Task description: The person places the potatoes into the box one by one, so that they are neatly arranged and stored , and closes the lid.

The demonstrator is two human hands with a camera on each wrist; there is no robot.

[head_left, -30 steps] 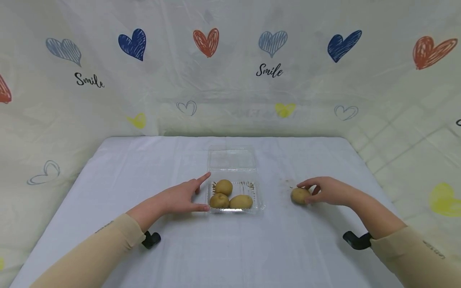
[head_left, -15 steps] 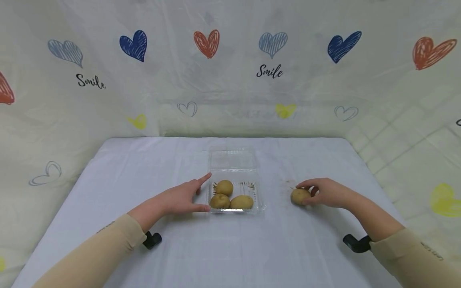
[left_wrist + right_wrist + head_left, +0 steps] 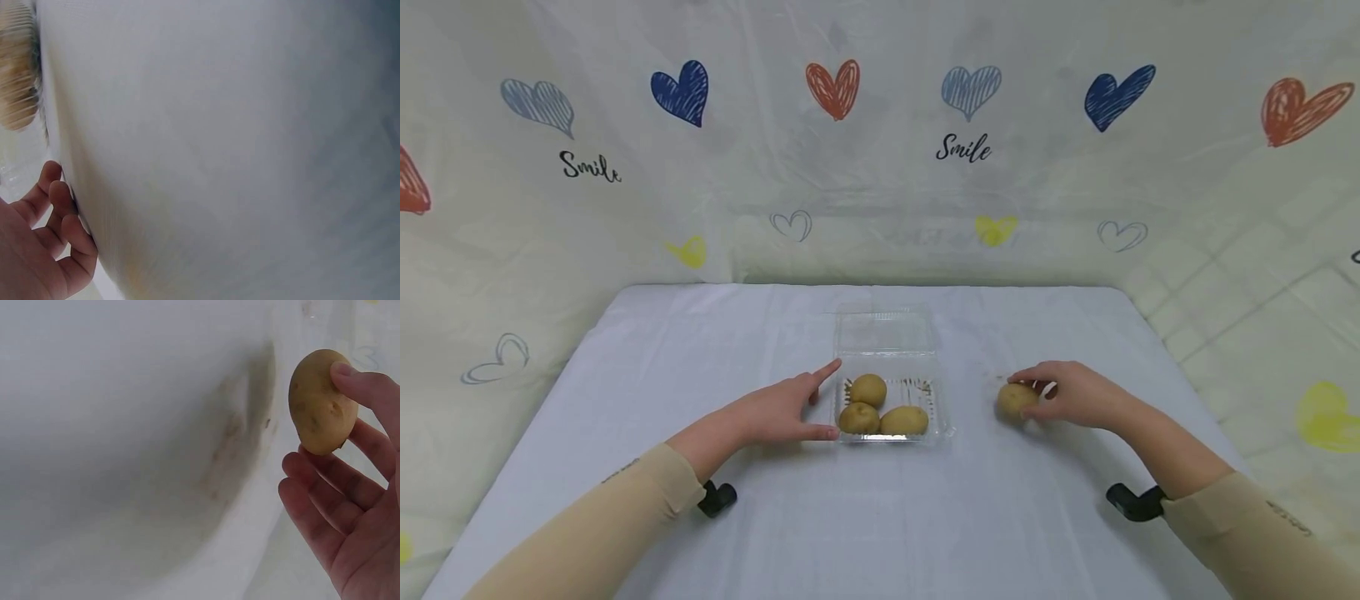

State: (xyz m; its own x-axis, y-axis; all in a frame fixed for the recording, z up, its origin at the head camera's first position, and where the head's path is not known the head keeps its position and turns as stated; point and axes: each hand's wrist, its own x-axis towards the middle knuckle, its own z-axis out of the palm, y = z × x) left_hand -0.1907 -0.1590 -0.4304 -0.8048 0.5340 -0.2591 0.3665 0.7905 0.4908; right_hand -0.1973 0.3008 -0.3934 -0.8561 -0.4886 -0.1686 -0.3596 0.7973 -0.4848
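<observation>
My right hand (image 3: 1078,396) pinches a potato (image 3: 1017,402) between thumb and fingers, to the right of the clear box. In the right wrist view this potato (image 3: 322,403) is off the cloth, with the thumb on one side and fingertips on the other. My left hand (image 3: 782,410) lies at the left side of the clear plastic box (image 3: 917,390), its index finger and thumb stretched toward the box's edge. Three potatoes sit in the box: a round one (image 3: 868,390) at the back, another (image 3: 859,418) front left and an oblong one (image 3: 904,421) front right.
The box's transparent lid (image 3: 883,331) is folded back, away from the person. A white cloth (image 3: 880,525) covers the table. Brown dirt smudges (image 3: 228,437) mark the cloth below the right hand. A curtain (image 3: 880,183) printed with hearts hangs behind the table.
My right hand has lifted the potato off the cloth and shifted it slightly left. The left hand and the box have stayed in place.
</observation>
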